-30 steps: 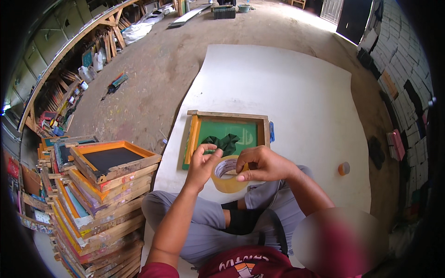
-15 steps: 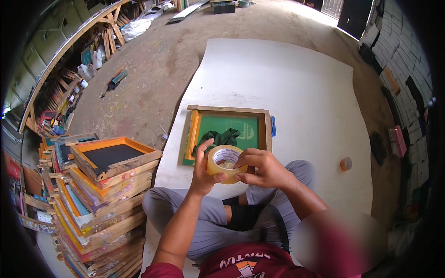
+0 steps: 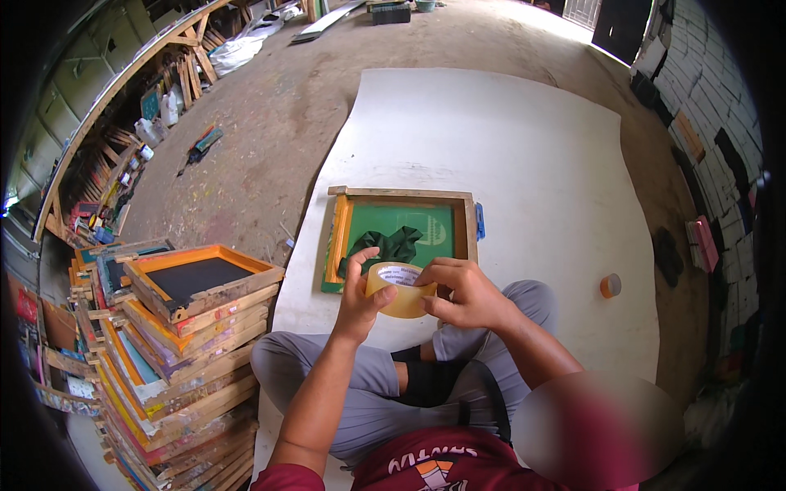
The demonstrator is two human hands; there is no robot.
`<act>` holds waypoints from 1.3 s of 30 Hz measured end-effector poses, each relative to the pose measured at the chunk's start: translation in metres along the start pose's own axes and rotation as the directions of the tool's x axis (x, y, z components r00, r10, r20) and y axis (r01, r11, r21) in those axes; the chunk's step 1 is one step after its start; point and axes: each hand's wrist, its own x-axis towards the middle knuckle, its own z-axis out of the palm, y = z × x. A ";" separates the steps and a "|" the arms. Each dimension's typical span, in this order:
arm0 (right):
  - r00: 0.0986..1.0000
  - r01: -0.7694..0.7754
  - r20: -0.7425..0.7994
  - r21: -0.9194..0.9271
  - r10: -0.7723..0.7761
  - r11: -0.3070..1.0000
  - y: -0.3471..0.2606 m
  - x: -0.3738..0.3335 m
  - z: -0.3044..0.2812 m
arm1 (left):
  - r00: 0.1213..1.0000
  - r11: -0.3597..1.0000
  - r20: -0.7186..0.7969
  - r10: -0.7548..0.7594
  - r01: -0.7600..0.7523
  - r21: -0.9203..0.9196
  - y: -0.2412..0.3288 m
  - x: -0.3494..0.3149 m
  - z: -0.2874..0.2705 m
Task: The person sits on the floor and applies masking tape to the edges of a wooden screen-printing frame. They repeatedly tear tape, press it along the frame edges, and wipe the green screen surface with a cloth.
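My left hand [image 3: 357, 306] and right hand [image 3: 468, 296] both grip the yellowish, ring-shaped tape roll [image 3: 404, 306] on my side of the green-meshed, wooden-framed screen [image 3: 378, 214], where I'd best steady its wall lightly, without squeezing it.

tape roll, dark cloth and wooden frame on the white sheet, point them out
Tape roll [image 3: 403, 305]: head view, on its outer side
Dark cloth [image 3: 399, 244]: head view, on its crumpled middle
Wooden frame [image 3: 466, 229]: head view, on its right rail
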 end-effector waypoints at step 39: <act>0.920 -0.380 0.084 0.429 0.383 0.819 0.029 0.002 0.003 | 0.931 0.932 -0.098 -0.351 0.357 0.055 0.009 0.017 0.012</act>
